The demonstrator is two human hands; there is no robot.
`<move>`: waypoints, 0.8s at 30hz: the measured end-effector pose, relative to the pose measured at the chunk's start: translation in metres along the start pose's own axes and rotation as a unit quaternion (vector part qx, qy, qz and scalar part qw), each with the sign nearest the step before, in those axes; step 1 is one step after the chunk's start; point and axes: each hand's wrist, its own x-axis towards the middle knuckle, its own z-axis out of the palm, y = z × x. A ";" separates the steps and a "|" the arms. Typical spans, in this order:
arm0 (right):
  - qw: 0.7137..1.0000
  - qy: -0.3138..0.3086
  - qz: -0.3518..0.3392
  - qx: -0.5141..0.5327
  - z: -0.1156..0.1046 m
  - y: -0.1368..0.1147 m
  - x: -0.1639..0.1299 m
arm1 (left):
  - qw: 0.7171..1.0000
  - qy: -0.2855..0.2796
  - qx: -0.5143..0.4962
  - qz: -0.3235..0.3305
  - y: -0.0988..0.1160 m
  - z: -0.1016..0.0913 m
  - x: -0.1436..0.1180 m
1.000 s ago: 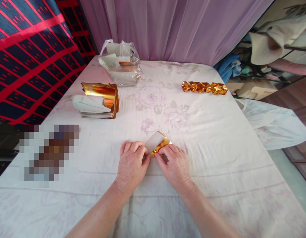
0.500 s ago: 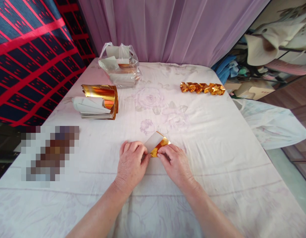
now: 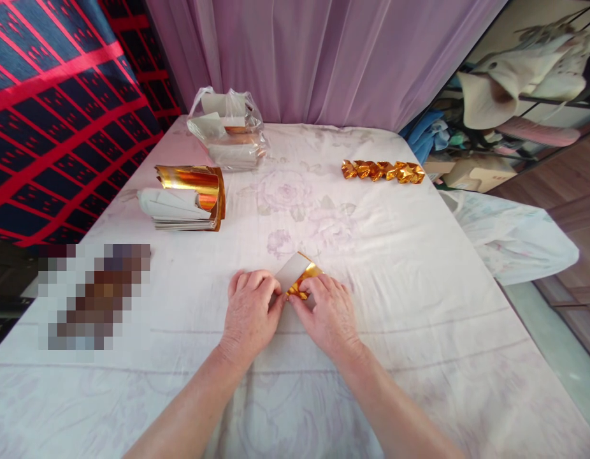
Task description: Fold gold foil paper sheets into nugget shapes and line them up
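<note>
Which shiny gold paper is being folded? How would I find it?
Start at the white flowered bedsheet. At its near middle, left hand and right hand pinch a small gold-and-white foil paper. Unlike the curled gold stack or crumpled gold row, it is single.

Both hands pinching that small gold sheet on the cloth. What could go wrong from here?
1. The left hand and right hand pinch the gold sheet only at its near edge; the far corner lifts free, so a fold may land crooked.
2. The tablecloth is soft and wrinkled, so creases may come out weak.
3. The curled gold stack on the left looks springy and could slide or topple if nudged.
</note>
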 end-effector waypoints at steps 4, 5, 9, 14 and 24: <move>0.999 -0.020 0.010 0.040 -0.001 0.005 0.001 | 1.000 0.002 -0.001 0.001 -0.001 0.001 0.000; 0.998 -0.027 0.011 0.053 -0.002 0.007 0.001 | 1.000 0.003 -0.002 0.001 -0.001 0.001 0.000; 0.992 -0.055 0.012 0.110 -0.004 0.016 0.004 | 1.000 0.006 -0.010 0.001 -0.002 0.001 0.000; 0.988 -0.069 0.005 0.140 -0.005 0.022 0.007 | 1.000 -0.002 -0.020 0.007 -0.005 0.000 0.000; 0.989 -0.075 0.018 0.128 -0.003 0.017 0.010 | 0.998 0.040 0.051 -0.012 0.004 0.009 -0.001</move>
